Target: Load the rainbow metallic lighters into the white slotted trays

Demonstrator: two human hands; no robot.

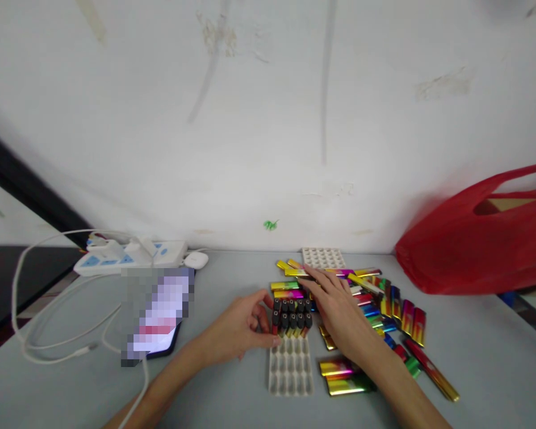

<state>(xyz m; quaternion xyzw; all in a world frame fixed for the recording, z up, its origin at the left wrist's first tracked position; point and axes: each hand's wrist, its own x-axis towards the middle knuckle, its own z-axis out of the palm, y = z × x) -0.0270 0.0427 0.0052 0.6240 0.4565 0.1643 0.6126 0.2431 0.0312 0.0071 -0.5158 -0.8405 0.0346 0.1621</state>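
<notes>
A white grid tray [290, 372] lies on the grey table, with several dark-topped lighters [291, 314] standing in its far rows. My left hand [241, 325] rests at the tray's left side, fingers curled against the standing lighters. My right hand [335, 301] reaches over a heap of shiny rainbow-coloured lighters [384, 304], fingers stretched out flat and touching one near the far side. Two more lighters [346, 376] lie beside the tray under my right forearm.
A second white grid tray [324, 257] lies by the wall. A red plastic bag [473, 244] sits at the right. At the left are a phone [158, 319], a white power strip [129, 255] with plugs, and looping white cables [49, 333].
</notes>
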